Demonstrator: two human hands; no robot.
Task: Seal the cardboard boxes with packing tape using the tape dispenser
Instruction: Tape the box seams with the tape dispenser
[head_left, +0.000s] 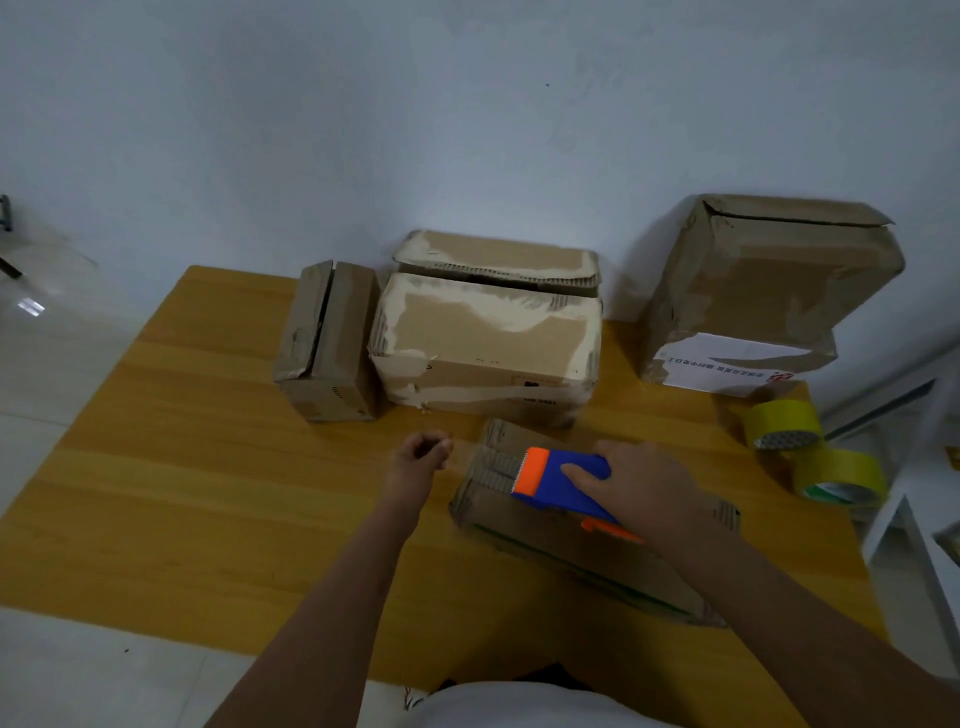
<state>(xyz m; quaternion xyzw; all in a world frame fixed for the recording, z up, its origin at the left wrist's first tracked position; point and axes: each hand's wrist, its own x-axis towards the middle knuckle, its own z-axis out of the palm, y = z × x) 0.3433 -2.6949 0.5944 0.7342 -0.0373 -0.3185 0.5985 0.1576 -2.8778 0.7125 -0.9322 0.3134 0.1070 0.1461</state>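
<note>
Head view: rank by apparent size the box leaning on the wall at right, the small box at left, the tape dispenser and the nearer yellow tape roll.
1. Box leaning on the wall, largest.
2. Small box at left.
3. Tape dispenser, partly covered by the right hand.
4. Nearer yellow tape roll.
The last two look close, and nearness inflates both.

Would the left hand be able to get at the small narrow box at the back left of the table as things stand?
Probably yes: the left hand hovers over bare table, and nothing lies between it and the small narrow box.
</note>
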